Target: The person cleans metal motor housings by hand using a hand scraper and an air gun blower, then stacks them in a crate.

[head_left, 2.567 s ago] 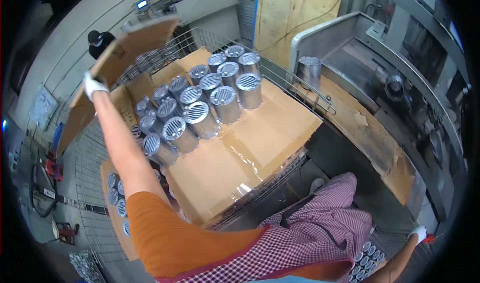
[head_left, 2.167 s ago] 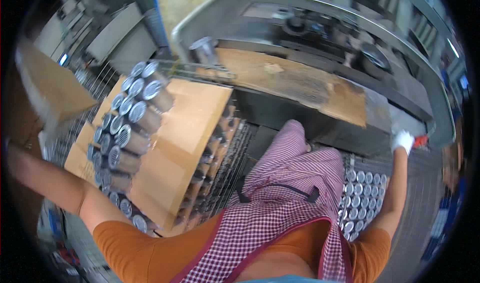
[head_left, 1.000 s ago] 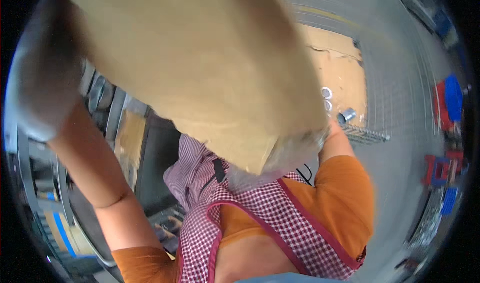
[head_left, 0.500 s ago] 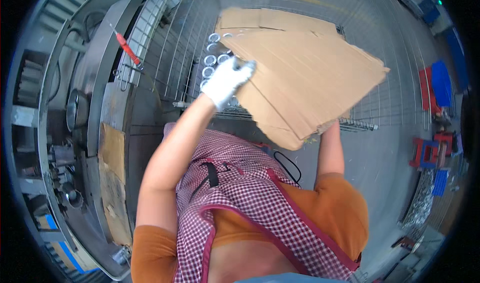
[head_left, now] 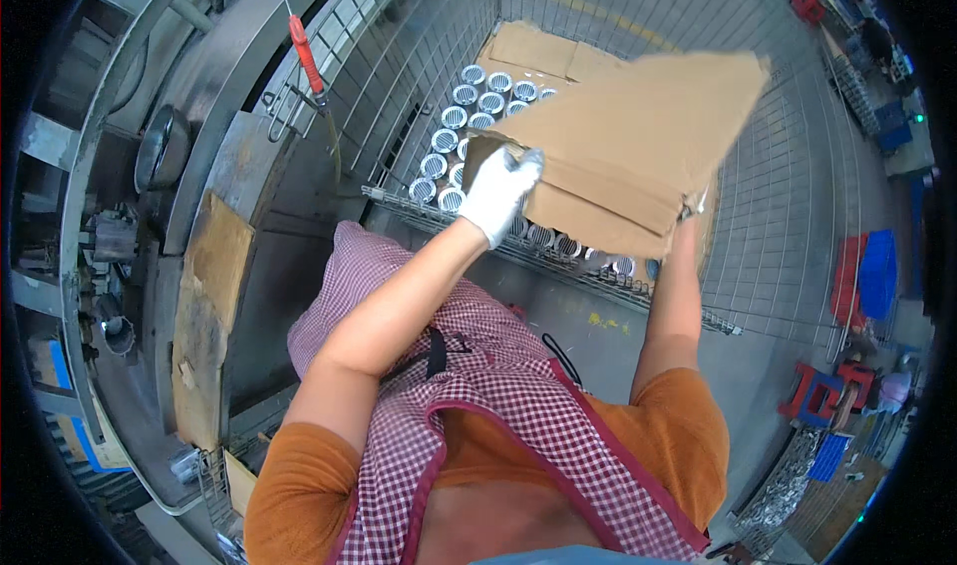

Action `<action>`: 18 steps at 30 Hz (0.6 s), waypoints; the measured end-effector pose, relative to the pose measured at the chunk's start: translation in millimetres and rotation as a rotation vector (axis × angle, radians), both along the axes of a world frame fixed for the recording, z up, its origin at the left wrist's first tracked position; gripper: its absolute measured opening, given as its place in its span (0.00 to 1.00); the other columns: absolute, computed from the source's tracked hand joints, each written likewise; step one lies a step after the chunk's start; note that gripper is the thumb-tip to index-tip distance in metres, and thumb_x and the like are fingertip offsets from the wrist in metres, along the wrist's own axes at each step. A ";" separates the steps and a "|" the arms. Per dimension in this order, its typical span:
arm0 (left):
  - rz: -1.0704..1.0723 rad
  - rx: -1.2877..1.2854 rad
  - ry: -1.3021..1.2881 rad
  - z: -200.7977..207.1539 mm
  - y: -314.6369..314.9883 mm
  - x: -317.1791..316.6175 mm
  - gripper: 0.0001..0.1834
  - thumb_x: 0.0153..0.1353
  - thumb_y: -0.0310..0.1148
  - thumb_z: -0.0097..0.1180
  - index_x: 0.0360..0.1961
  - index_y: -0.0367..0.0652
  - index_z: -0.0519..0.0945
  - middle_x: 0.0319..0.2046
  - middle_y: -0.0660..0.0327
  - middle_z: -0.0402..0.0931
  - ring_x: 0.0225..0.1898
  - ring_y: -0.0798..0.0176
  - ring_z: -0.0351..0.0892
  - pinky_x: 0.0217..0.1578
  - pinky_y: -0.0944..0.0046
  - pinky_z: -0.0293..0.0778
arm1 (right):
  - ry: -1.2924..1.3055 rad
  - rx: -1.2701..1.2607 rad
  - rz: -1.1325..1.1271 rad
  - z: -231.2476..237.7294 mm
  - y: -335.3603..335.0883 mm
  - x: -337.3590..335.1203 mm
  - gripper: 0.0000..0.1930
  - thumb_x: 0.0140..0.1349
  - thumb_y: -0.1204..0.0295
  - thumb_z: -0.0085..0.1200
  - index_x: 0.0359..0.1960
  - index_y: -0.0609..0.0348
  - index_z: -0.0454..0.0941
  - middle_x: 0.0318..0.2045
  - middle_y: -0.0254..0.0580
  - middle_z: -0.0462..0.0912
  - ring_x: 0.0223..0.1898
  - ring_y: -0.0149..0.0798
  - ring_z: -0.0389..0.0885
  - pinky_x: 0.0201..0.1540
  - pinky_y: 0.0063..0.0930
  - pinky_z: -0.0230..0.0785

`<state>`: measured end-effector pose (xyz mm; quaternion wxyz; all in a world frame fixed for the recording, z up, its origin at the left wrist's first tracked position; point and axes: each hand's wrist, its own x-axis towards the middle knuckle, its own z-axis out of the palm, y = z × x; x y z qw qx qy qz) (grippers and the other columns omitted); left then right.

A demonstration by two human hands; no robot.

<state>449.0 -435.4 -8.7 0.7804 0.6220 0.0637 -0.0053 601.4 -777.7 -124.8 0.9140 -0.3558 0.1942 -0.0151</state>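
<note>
Wire basket [head_left: 399, 202]: metal cylinders [head_left: 444, 140]; left hand [head_left: 501, 196] grips cardboard [head_left: 638, 131]; right hand [head_left: 690, 208] obscured, grip unclear.

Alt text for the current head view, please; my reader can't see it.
A white-gloved left hand grips a cardboard sheet over rows of slotted-top metal cylinders in a wire basket; the right hand, mostly hidden, is at the sheet's right edge. A red-handled tool is at upper left.
</note>
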 end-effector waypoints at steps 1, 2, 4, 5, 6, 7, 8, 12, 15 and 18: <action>0.046 0.010 0.041 0.8 6.3 2.1 0.17 0.68 0.40 0.55 0.50 0.39 0.75 0.37 0.69 0.74 0.36 0.75 0.68 0.39 0.71 0.68 | -0.088 0.012 0.054 10.2 -4.9 14.9 0.29 0.66 0.64 0.58 0.66 0.61 0.66 0.60 0.46 0.76 0.58 0.45 0.76 0.58 0.39 0.73; 0.090 0.040 -0.013 0.6 11.8 6.4 0.16 0.69 0.39 0.55 0.50 0.38 0.75 0.39 0.67 0.75 0.38 0.73 0.70 0.41 0.70 0.69 | -0.068 -0.095 0.014 18.6 -11.1 26.8 0.28 0.66 0.65 0.59 0.65 0.61 0.66 0.60 0.46 0.76 0.58 0.44 0.77 0.57 0.39 0.73; 0.190 0.094 -0.119 -4.6 21.2 15.0 0.16 0.70 0.39 0.54 0.51 0.37 0.76 0.42 0.64 0.78 0.43 0.71 0.73 0.46 0.67 0.71 | -0.135 -0.281 0.040 32.3 -27.4 45.5 0.29 0.66 0.67 0.60 0.66 0.62 0.65 0.60 0.47 0.76 0.58 0.44 0.77 0.57 0.36 0.74; 0.197 0.099 -0.093 -10.5 23.2 16.3 0.17 0.70 0.39 0.54 0.51 0.37 0.76 0.43 0.63 0.78 0.44 0.70 0.74 0.47 0.66 0.72 | -0.132 -0.369 0.017 35.4 -37.0 50.2 0.30 0.66 0.68 0.60 0.67 0.63 0.65 0.61 0.48 0.75 0.58 0.44 0.77 0.58 0.36 0.73; 0.214 0.098 -0.069 -18.8 23.7 16.8 0.17 0.70 0.38 0.54 0.51 0.37 0.76 0.44 0.62 0.79 0.45 0.69 0.75 0.48 0.65 0.72 | -0.136 -0.451 -0.011 37.1 -49.4 53.8 0.31 0.65 0.69 0.61 0.67 0.63 0.64 0.61 0.49 0.75 0.59 0.44 0.76 0.59 0.36 0.73; 0.234 0.085 -0.110 -29.0 23.5 15.6 0.17 0.70 0.38 0.54 0.52 0.36 0.76 0.44 0.61 0.79 0.46 0.68 0.75 0.49 0.64 0.72 | -0.119 -0.525 0.041 38.7 -64.2 55.7 0.31 0.65 0.71 0.60 0.68 0.64 0.64 0.62 0.51 0.73 0.59 0.44 0.76 0.60 0.36 0.72; 0.279 0.087 -0.046 -41.2 18.9 15.0 0.19 0.69 0.39 0.55 0.52 0.33 0.76 0.43 0.58 0.80 0.45 0.66 0.76 0.48 0.64 0.73 | -0.078 -0.666 0.087 36.9 -77.3 57.5 0.33 0.64 0.70 0.61 0.69 0.65 0.63 0.63 0.51 0.73 0.60 0.44 0.76 0.60 0.36 0.71; 0.056 0.457 0.398 -94.0 8.9 -3.7 0.37 0.65 0.53 0.55 0.61 0.28 0.70 0.56 0.41 0.76 0.57 0.49 0.76 0.58 0.60 0.69 | 0.173 -1.228 0.350 12.4 -122.6 57.1 0.39 0.60 0.60 0.65 0.69 0.63 0.63 0.66 0.55 0.69 0.64 0.47 0.72 0.66 0.38 0.65; -0.375 0.710 0.458 -114.6 7.1 -25.1 0.40 0.64 0.55 0.54 0.64 0.29 0.68 0.61 0.39 0.71 0.63 0.44 0.71 0.62 0.58 0.67 | 0.274 -2.101 0.669 -10.0 -134.8 48.1 0.37 0.57 0.40 0.57 0.66 0.44 0.72 0.70 0.52 0.65 0.69 0.53 0.65 0.70 0.41 0.58; -0.526 0.847 0.400 -102.3 16.8 -35.5 0.36 0.64 0.55 0.52 0.62 0.35 0.71 0.58 0.40 0.74 0.59 0.41 0.74 0.59 0.53 0.70 | 0.220 -2.000 0.727 -39.9 -112.8 32.6 0.37 0.57 0.40 0.57 0.66 0.44 0.72 0.68 0.51 0.68 0.68 0.51 0.66 0.69 0.42 0.59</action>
